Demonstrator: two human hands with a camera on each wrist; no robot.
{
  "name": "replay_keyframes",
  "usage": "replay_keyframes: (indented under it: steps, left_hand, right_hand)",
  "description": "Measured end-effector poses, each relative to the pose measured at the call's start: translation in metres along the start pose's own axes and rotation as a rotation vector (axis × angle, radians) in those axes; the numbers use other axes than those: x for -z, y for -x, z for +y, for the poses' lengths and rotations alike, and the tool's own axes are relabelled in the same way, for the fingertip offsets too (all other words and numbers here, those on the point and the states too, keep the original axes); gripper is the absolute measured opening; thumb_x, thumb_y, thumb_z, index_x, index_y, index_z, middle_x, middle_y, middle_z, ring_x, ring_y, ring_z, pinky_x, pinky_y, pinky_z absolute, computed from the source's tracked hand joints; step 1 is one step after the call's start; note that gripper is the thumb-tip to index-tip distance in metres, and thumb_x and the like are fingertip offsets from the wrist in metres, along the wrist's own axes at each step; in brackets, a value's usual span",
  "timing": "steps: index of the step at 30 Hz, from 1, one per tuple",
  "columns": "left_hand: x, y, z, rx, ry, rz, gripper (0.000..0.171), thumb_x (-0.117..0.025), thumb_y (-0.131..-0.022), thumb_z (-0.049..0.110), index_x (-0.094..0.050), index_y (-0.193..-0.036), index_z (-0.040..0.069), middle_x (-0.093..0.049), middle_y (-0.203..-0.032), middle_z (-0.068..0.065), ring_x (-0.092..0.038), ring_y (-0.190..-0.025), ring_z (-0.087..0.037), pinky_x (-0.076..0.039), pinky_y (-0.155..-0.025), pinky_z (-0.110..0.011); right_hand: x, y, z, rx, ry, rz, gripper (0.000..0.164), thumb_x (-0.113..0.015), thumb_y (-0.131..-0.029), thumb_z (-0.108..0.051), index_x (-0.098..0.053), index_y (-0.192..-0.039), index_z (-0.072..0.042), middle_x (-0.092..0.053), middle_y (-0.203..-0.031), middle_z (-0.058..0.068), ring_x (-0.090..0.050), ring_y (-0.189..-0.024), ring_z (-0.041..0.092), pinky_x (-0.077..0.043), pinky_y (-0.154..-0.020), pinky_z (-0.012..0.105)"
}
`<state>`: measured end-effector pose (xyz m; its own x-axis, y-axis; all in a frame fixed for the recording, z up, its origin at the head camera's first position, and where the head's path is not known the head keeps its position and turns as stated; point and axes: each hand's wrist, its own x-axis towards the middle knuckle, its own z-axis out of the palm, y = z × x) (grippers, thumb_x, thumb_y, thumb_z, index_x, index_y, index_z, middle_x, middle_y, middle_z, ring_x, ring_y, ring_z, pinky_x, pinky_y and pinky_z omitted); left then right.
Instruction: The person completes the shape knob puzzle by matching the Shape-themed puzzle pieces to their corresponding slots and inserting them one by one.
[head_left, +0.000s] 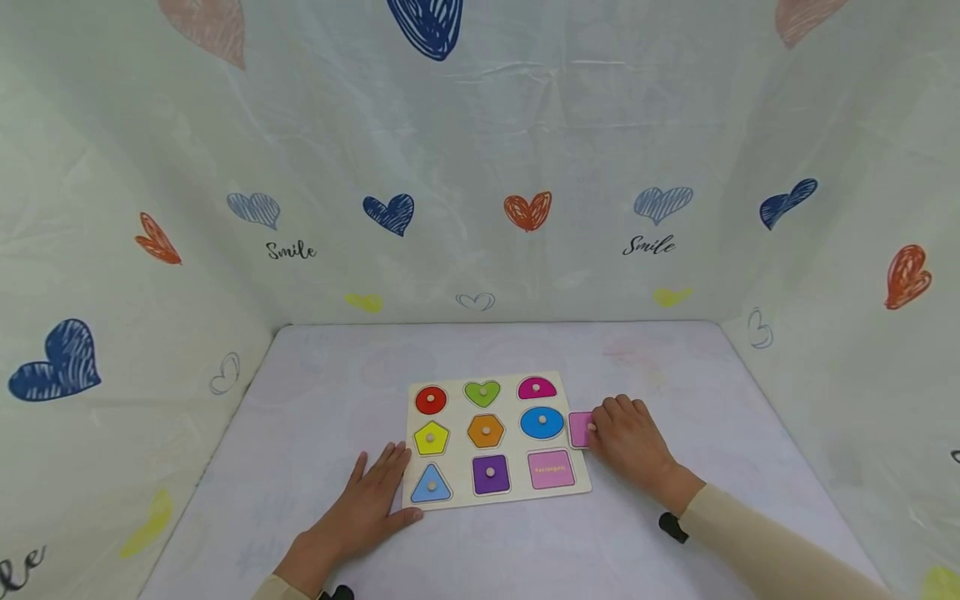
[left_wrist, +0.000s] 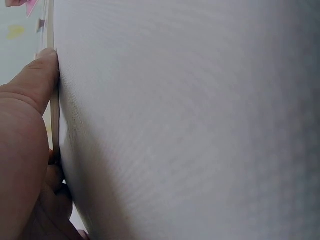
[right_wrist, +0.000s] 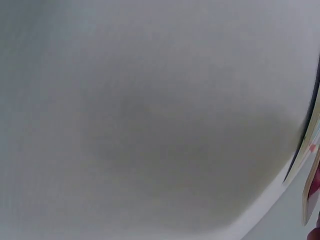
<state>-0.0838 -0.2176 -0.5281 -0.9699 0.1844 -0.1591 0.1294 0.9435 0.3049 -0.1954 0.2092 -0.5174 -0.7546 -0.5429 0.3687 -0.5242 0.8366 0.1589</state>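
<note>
A pale wooden shape-puzzle board [head_left: 458, 446] lies on the table. My left hand [head_left: 369, 498] rests at its left edge, fingers extended and thumb at the near corner. In the left wrist view the thumb [left_wrist: 37, 77] presses along the board's side. My right hand [head_left: 632, 442] pinches a pink rectangle puzzle piece [head_left: 579, 430] over the board's right edge. Below and left of that piece is the pink rectangle recess [head_left: 551, 470], with lettering showing inside it. The right wrist view catches only the edge of the held piece [right_wrist: 309, 195] and the board's side.
Other knobbed pieces sit in the board, among them a blue oval [head_left: 542, 422], a purple square [head_left: 491, 474], an orange hexagon [head_left: 486, 431] and a red circle [head_left: 431, 400]. The white table [head_left: 337, 375] is bordered by a heart-printed curtain [head_left: 465, 150] behind and on both sides.
</note>
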Motion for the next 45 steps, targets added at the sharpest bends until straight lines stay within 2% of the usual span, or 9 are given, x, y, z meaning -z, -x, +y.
replay_keyframes:
  steps: [6,19,31,45]
  left_hand:
    - [0.0,0.0,0.0,0.002,0.005,-0.005,0.101,-0.073,-0.09,0.062,-0.031,-0.167,0.01,-0.03,-0.174,-0.008,-0.02,-0.164,-0.031,-0.006,-0.132,-0.062]
    - [-0.003,-0.001,-0.003,-0.01,-0.02,0.018,0.101,-0.072,-0.091,0.062,-0.031,-0.167,0.011,-0.031,-0.174,-0.008,-0.021,-0.163,-0.03,-0.007,-0.132,-0.061]
    - [-0.003,-0.001,-0.002,-0.003,-0.019,0.016,0.101,-0.073,-0.09,0.062,-0.03,-0.167,0.011,-0.03,-0.174,-0.008,-0.02,-0.164,-0.03,-0.006,-0.132,-0.061]
    - [-0.002,0.0,-0.001,0.002,-0.008,0.015,0.102,-0.074,-0.089,0.062,-0.031,-0.167,0.011,-0.031,-0.174,-0.008,-0.022,-0.163,-0.03,-0.007,-0.131,-0.062]
  right_hand:
    - [0.001,0.002,-0.016,0.056,-0.007,0.02,0.03,-0.085,-0.088,-0.027,-0.066,-0.096,-0.006,-0.059,-0.087,0.006,-0.051,-0.084,0.022,-0.044,-0.074,0.036]
    - [-0.005,0.007,-0.045,0.148,-0.056,0.032,0.025,-0.082,-0.089,-0.03,-0.066,-0.093,-0.011,-0.057,-0.083,0.002,-0.048,-0.082,0.018,-0.04,-0.072,0.032]
    - [-0.005,0.007,-0.059,0.158,-0.059,-0.003,0.027,-0.081,-0.09,-0.033,-0.068,-0.095,-0.01,-0.059,-0.086,0.001,-0.049,-0.084,0.018,-0.042,-0.074,0.033]
    - [-0.004,0.005,-0.063,0.162,-0.048,-0.012,0.025,-0.08,-0.091,-0.032,-0.069,-0.095,-0.01,-0.061,-0.088,0.002,-0.051,-0.086,0.019,-0.042,-0.075,0.033]
